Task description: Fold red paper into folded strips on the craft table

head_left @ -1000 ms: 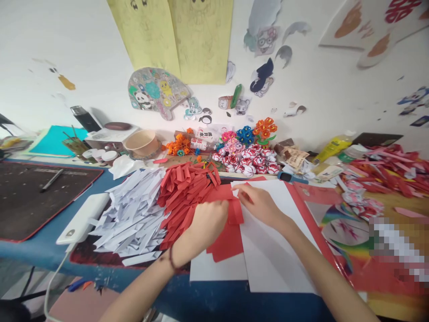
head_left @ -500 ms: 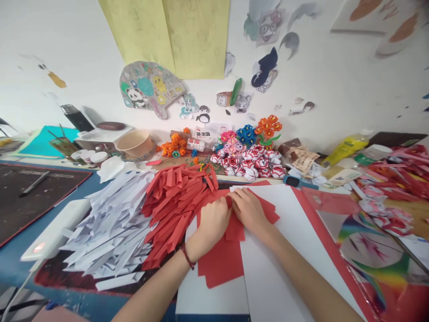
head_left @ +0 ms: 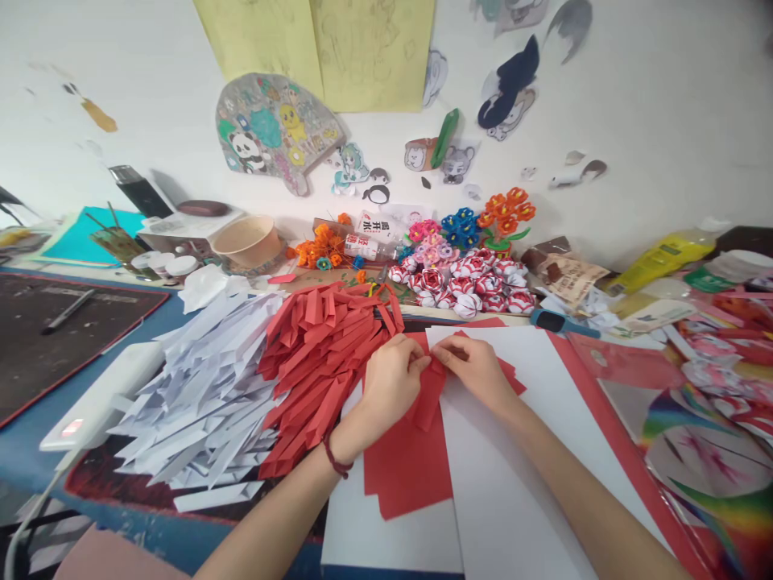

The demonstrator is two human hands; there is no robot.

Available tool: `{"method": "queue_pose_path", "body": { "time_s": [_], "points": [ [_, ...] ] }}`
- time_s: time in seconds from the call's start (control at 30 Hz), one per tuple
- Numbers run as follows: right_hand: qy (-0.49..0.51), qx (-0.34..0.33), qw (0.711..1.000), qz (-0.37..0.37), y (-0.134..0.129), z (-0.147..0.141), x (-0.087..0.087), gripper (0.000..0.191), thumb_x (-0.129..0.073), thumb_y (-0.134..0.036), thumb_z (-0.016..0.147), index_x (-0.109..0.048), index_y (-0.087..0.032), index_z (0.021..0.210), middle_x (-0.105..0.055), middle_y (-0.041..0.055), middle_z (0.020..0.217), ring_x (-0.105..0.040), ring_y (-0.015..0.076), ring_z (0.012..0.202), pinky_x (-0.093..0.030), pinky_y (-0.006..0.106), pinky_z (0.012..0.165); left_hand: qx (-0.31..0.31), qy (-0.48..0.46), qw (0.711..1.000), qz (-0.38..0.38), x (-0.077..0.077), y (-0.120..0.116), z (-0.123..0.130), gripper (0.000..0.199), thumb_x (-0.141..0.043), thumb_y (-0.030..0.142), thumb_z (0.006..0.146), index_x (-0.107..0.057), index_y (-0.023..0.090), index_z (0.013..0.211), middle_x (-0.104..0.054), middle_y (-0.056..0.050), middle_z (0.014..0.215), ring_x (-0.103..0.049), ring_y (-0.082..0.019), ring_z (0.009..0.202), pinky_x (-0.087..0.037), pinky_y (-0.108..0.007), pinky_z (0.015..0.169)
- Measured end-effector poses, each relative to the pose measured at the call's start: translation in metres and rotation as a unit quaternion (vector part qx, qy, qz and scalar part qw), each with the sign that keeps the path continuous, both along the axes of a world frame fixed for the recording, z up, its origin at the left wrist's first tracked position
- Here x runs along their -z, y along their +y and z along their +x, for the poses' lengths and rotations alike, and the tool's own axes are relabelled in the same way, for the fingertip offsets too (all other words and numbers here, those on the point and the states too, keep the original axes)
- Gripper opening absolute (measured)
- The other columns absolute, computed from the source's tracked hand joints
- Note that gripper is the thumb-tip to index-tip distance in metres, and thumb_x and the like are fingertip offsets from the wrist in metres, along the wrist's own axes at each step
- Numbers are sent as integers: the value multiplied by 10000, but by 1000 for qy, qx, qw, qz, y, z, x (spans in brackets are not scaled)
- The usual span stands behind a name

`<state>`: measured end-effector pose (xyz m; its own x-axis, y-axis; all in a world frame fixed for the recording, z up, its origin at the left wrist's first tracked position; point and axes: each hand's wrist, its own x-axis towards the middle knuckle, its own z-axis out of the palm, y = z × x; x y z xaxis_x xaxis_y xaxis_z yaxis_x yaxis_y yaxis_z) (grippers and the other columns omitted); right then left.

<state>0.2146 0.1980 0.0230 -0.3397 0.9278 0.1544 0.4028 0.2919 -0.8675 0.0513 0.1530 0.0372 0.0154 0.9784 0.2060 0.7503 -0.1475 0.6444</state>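
Observation:
A small piece of red paper [head_left: 430,393] is pinched between my two hands, just above the white sheets. My left hand [head_left: 395,374], with a dark red cord bracelet at the wrist, grips its upper left side. On the other side my right hand [head_left: 474,366] pinches its upper edge with thumb and fingers. Beneath them lie flat red paper sheets [head_left: 411,475] on large white paper [head_left: 513,483]. To the left is a heap of folded red paper strips [head_left: 320,346], beside a pile of folded white strips [head_left: 205,403].
Red-and-white paper flowers [head_left: 468,283] stand at the wall, with a blue watch [head_left: 552,321] to their right. A white power bank [head_left: 102,395] with a cable lies left. A beige bowl [head_left: 246,242] sits at the back. A yellow bottle [head_left: 661,258] lies at right.
The camera view has shifted slightly. My hands have moved a little apart, and the red paper piece between them shows more and is tilted.

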Motion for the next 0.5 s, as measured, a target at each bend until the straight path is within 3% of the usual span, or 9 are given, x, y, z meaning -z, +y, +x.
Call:
{"method": "queue_pose_path", "body": {
  "time_s": [0.17,0.37,0.5],
  "points": [
    [-4,-21,999,-49,-1,3,-2,276,-608,-426,803,-677,-169,729,-661,31,672,-588,168,613,-442,270,566,-3,-20,1000,5,-2,0,-2,135,-593,238,828,-591,178,707,-596,5,746,-529,-108,661,-362,-212,604],
    [-48,29,998,30,-11,-4,-8,213,-590,-335,818,-593,-185,667,-618,7,638,-544,156,605,-404,270,579,16,-31,999,7,-3,-2,-1,126,-554,254,841,-615,179,760,-634,-15,789,-557,-126,712,-382,-217,636],
    [8,1,1000,-10,-12,-5,-8,244,-554,-392,850,-605,-185,731,-614,10,651,-541,146,570,-412,256,537,2,-63,998,0,-1,-1,-1,145,-512,227,853,-603,175,753,-632,-7,743,-539,-117,658,-373,-213,610]
  ]
}}
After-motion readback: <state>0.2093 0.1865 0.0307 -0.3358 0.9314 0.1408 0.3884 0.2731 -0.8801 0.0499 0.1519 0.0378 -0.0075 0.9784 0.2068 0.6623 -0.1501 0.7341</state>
